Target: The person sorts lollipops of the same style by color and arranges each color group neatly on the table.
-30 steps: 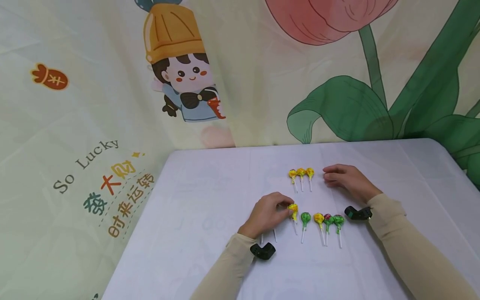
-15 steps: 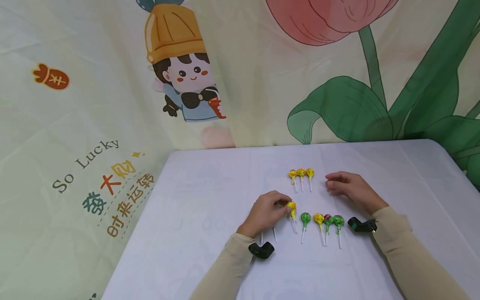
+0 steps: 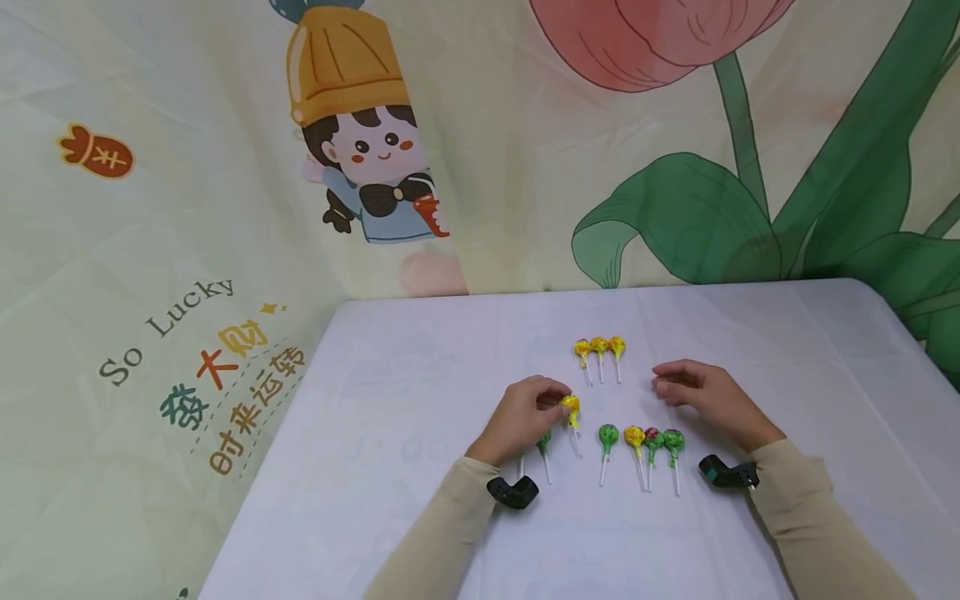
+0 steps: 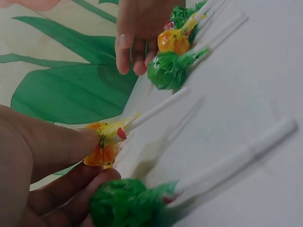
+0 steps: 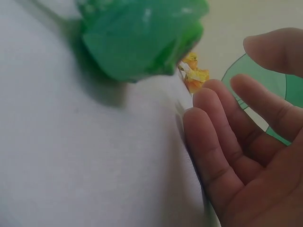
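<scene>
My left hand [image 3: 522,418] pinches a yellow-wrapped lollipop [image 3: 571,406] by its candy head between thumb and fingers. In the left wrist view the lollipop [image 4: 102,151] has its white stick pointing away, its shadow on the cloth beside it. Just under that hand lies a green lollipop [image 4: 125,203], partly covered in the head view, with the stick of another beside it. My right hand [image 3: 712,398] holds nothing and hovers right of the lollipops, its fingers loosely bent. Close to it in the right wrist view is a green lollipop head [image 5: 142,38].
Three yellow lollipops [image 3: 599,347] lie in a row farther back. In front are a lone green lollipop [image 3: 608,435], a yellow one [image 3: 634,437], a red-and-green one [image 3: 652,440] and another green one [image 3: 673,441]. A white cloth covers the table [image 3: 420,375]; a printed curtain hangs behind.
My left hand has moved left and slightly back with the yellow lollipop, uncovering part of a green one. My right hand has drawn back a little toward me.
</scene>
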### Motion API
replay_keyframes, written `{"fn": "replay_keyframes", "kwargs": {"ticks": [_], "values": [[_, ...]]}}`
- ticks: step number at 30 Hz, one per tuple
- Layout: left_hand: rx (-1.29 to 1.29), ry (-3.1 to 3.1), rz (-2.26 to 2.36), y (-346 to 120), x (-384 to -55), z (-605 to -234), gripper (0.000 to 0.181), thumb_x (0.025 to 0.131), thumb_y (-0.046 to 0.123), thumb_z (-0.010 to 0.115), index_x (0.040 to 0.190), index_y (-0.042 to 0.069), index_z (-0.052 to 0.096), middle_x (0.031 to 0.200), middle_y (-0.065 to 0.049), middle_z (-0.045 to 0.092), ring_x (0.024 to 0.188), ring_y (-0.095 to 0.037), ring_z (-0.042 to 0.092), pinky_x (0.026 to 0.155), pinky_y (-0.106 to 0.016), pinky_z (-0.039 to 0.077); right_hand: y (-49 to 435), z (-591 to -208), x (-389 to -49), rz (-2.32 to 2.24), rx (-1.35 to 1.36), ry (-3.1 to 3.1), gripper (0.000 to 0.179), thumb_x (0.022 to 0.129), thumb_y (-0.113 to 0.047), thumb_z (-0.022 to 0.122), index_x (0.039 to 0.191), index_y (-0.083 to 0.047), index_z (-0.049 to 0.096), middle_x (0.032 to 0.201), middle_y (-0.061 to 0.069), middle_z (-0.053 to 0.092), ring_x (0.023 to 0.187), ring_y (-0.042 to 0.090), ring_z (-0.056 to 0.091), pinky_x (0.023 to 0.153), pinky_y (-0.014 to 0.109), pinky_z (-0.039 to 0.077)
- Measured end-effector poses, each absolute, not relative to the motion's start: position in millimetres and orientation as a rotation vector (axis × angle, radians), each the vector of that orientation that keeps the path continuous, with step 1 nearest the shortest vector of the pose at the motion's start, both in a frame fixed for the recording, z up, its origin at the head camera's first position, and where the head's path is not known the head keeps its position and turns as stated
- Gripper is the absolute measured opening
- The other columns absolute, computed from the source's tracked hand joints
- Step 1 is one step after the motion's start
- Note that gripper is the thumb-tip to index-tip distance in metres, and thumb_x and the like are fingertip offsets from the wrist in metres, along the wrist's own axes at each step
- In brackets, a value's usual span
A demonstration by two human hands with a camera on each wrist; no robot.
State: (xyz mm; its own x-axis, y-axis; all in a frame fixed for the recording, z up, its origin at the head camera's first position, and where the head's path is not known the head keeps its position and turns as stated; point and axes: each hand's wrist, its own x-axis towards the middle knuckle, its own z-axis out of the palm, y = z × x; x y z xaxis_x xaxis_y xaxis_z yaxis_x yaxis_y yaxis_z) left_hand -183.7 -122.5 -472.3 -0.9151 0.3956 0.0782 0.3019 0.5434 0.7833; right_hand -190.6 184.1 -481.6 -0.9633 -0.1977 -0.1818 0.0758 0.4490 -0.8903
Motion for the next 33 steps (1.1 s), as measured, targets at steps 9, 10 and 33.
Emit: {"fn": "replay_keyframes", "kwargs": {"ticks": [9,10,33], "values": [[0.494,2.627,1.368,-135.5,-197.2,-472.3,0.018,0.085,0.026,0.068,0.103,0.027,0.066,0.096,0.014,0.063,0.085,-0.003,0.06,0.074,-0.025,0.049,177.4,-482.2,-175.8,-1.506,-0.187,2.554,0.041,0.087,-0.04,0.062,0.119,-0.014,0.058,0.114,0.0,0.061,0.099,0.019,0.057,0.084,0.033,0.048],[0.479,2.623,1.366,-136.7,-198.9,-473.1,0.018,0.085,0.027,0.068,0.102,0.028,0.066,0.095,0.015,0.063,0.085,-0.003,0.06,0.074,-0.025,0.049,176.4,-482.1,-173.7,-1.502,-0.202,2.57,0.041,0.087,-0.039,0.062,0.119,-0.014,0.059,0.114,0.0,0.061,0.099,0.019,0.057,0.083,0.032,0.048],[0.362,2.608,1.379,-146.5,-227.8,-472.0,0.018,0.085,0.024,0.068,0.102,0.025,0.066,0.094,0.011,0.065,0.085,-0.008,0.06,0.071,-0.028,0.049,161.1,-478.5,-148.8,-1.325,-0.32,2.674,0.037,0.087,-0.029,0.065,0.122,-0.019,0.058,0.112,-0.005,0.061,0.099,0.014,0.055,0.089,0.041,0.045]]}}
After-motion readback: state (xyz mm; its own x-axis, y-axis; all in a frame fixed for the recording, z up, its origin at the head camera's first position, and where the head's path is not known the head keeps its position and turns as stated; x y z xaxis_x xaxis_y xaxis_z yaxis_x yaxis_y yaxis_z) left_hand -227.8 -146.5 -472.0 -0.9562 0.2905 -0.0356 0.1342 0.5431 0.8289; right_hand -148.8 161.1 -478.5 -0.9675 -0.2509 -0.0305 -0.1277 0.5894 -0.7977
